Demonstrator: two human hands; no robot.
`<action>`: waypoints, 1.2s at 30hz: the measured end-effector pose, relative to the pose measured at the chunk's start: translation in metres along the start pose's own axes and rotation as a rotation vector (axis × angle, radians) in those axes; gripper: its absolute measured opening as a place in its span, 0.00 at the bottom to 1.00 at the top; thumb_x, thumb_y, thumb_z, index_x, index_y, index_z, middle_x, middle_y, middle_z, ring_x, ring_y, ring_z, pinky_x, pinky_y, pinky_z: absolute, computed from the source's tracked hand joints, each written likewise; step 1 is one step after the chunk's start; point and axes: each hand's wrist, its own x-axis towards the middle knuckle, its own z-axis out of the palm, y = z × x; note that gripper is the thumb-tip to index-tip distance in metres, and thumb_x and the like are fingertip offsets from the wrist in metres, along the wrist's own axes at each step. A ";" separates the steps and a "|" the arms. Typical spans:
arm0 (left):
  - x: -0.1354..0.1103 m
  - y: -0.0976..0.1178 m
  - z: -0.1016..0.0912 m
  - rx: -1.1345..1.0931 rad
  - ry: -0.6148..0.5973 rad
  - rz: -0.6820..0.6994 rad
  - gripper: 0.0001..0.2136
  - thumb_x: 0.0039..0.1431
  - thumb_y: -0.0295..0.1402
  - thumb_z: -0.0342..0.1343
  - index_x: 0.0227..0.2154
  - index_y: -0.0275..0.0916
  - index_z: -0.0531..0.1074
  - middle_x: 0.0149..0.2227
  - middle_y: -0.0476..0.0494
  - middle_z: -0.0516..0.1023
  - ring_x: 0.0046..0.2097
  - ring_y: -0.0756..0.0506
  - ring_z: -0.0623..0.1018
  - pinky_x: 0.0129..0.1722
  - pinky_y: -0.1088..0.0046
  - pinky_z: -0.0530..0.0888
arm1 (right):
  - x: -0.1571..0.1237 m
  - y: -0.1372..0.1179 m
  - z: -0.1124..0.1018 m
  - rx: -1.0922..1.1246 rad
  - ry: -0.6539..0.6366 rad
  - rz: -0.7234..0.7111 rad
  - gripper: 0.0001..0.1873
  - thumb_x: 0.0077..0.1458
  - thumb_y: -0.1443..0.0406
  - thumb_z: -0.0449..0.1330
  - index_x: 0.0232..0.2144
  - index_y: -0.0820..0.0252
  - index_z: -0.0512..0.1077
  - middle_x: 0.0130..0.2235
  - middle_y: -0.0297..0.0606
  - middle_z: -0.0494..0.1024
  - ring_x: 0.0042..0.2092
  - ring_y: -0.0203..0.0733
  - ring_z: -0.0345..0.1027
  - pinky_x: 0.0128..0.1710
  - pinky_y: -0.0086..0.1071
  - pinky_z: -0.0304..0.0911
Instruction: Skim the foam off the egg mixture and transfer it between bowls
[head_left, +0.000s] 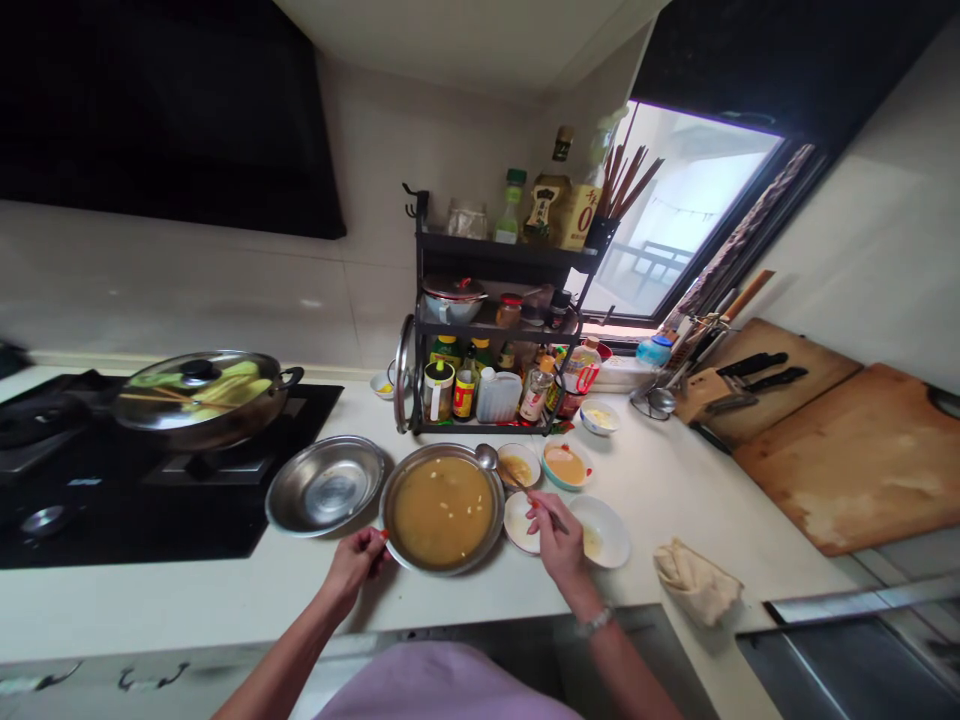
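Between the hands, a metal bowl (498, 512) of brown liquid (442, 510) is being steadied, its rim being pinched by the left hand (356, 562). A spoon (487, 457) is being gripped by its handle in the right hand (561, 545), its head being held forward-left, near a small bowl (535, 461) (dripping is probably being best limited by a level spoon).

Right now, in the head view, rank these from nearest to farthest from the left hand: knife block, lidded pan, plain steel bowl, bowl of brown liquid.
From the left hand:
1. Bowl of brown liquid: its rim is at the fingers.
2. Plain steel bowl: just beyond, slightly left.
3. Lidded pan: left, on the stove.
4. Knife block: far right.
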 end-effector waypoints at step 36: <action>-0.002 0.002 0.002 -0.020 0.007 -0.003 0.20 0.35 0.50 0.62 0.16 0.38 0.64 0.15 0.52 0.68 0.16 0.54 0.63 0.16 0.78 0.59 | 0.009 -0.004 0.007 0.386 0.313 0.481 0.18 0.43 0.53 0.64 0.30 0.63 0.71 0.20 0.37 0.75 0.21 0.38 0.66 0.18 0.28 0.58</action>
